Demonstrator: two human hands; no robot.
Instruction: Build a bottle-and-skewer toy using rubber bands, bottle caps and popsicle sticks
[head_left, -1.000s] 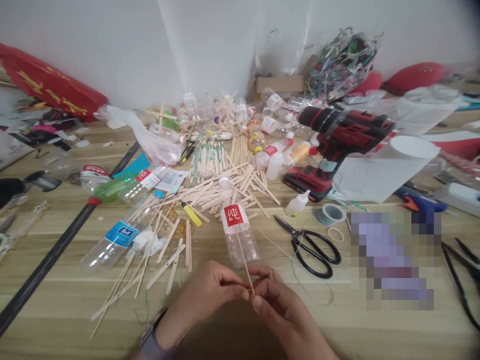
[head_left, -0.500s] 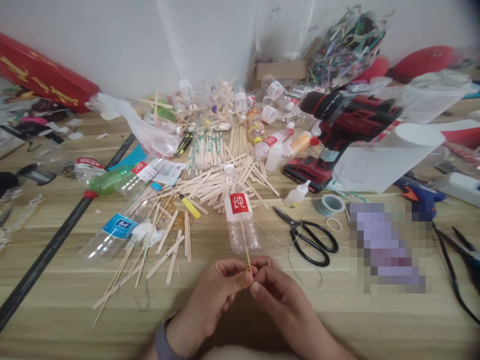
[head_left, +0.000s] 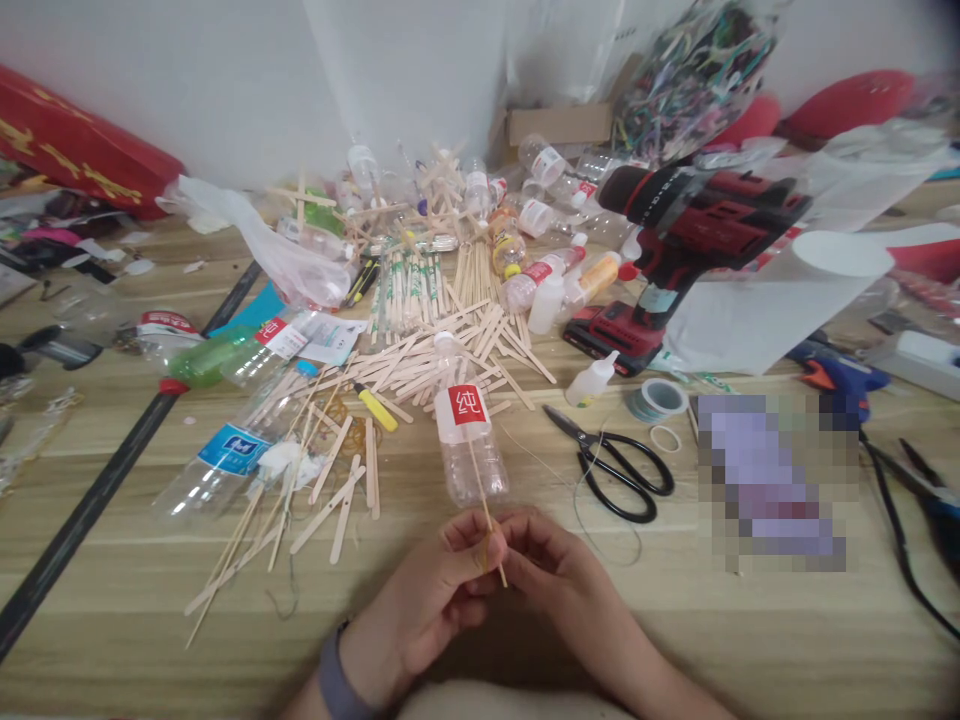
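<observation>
My left hand is closed, its thumb and fingers pinching a thin wooden stick. The stick slants upward, overlapping the view of a clear plastic bottle with a white cap and red-and-white label. A thin yellowish band, seemingly a rubber band, shows at my left thumb. My right hand is closed beside the stick's lower end, fingertips close against the left hand; what they pinch is hidden. Black-handled scissors and a loose thread lie to the right.
Flat craft sticks spread behind the bottle. A red-black cordless drill stands at right, near a glue bottle and a tape roll. At left lie a blue-labelled bottle, a yellow-handled tool and a black bar.
The stick's lower end now sticks out below my left thumb. My right fingertips have shifted slightly up and away from that end. The view has shifted a little.
</observation>
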